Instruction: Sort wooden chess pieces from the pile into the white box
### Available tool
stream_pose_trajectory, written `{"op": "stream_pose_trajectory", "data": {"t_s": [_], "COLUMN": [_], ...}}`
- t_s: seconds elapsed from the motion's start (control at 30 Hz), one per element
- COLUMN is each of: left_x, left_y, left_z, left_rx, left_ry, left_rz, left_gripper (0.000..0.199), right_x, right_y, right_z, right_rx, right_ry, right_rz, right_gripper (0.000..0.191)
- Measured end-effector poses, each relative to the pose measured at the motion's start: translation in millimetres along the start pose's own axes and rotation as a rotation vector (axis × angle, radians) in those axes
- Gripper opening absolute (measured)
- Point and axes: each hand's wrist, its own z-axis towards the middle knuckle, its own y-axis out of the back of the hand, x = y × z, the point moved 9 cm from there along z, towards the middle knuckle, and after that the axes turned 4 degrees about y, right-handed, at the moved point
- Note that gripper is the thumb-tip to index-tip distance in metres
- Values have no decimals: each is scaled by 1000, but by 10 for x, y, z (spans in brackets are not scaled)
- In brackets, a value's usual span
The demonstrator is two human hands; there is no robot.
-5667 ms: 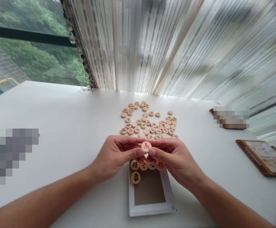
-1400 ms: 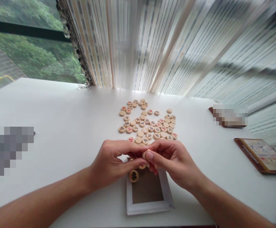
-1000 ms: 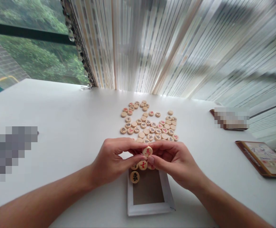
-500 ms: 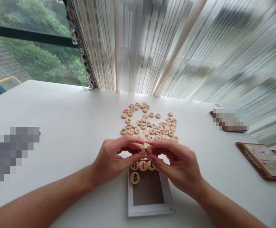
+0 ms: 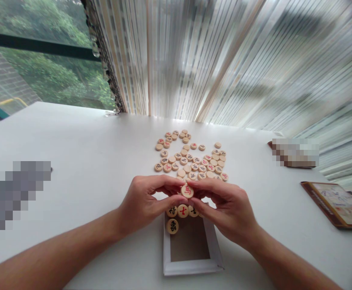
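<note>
Between the fingertips of my left hand (image 5: 151, 197) and my right hand (image 5: 224, 207) is a round wooden xiangqi piece (image 5: 187, 191) with a red character facing me. Both hands pinch it from its two sides. Just below sits a white shallow box (image 5: 190, 268) with a brown bottom. Along its far side lie several pieces, among them a red-marked xiangqi piece (image 5: 183, 210); my right fingers partly hide this row. A black-marked piece (image 5: 172, 226) lies at the left side of the box.
Beyond my hands, several loose xiangqi pieces (image 5: 184, 160) are spread over the white table (image 5: 103, 145), some face down. A brown-edged box or board (image 5: 336, 205) lies at the right, a blurred brown item (image 5: 293, 155) behind it. A blurred grey object (image 5: 18, 197) is at the left.
The held piece has turned so that its red character now faces me more fully. Both hands stay in nearly the same place above the box.
</note>
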Motion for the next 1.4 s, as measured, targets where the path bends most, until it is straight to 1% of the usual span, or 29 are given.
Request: {"op": "stream_pose_trajectory", "data": {"t_s": [0.27, 0.4, 0.47, 0.53, 0.67, 0.73, 0.8, 0.93, 1.07, 1.17, 1.33, 1.4], "left_x": [26, 4, -3, 5, 36, 42, 43, 50, 56, 16, -135, -165], "left_y": [24, 27, 16, 2, -33, -50, -59, -66, -89, -106, -135, -148], "left_z": [-4, 6, 6, -1, -26, -36, -41, -42, -48, -56, -71, -71], "left_rx": [-16, -17, -4, 7, 24, 33, 37, 41, 55, 62, 65, 72], "left_ry": [9, 0, -5, -1, 7, 10, 15, 34, 41, 9, -130, -154], "left_rz": [22, 41, 31, 8, -84, -124, -136, -141, -148, -107, 26, 36], "left_gripper": [19, 12, 9, 11, 27, 31, 31, 29, 29, 28, 25, 25], "right_x": [41, 55, 51, 28, -65, -99, -119, -131, -136, -134, -142, -138], "right_y": [10, 12, 1, -16, -78, -110, -133, -163, -216, -221, -202, -203], "right_z": [37, 54, 57, 54, 32, 20, 11, -5, -33, -48, -69, -68], "right_rx": [-10, -6, 2, 8, 31, 45, 59, 72, 103, 114, 128, 136], "right_ry": [-13, -43, -67, -110, -261, -323, -364, -402, -445, -451, -437, -426], "right_rz": [-6, -29, -3, 67, 249, 312, 341, 370, 386, 327, 223, 219], "right_gripper": [20, 15, 14, 14, 18, 22, 24, 24, 31, 36, 39, 38]}}
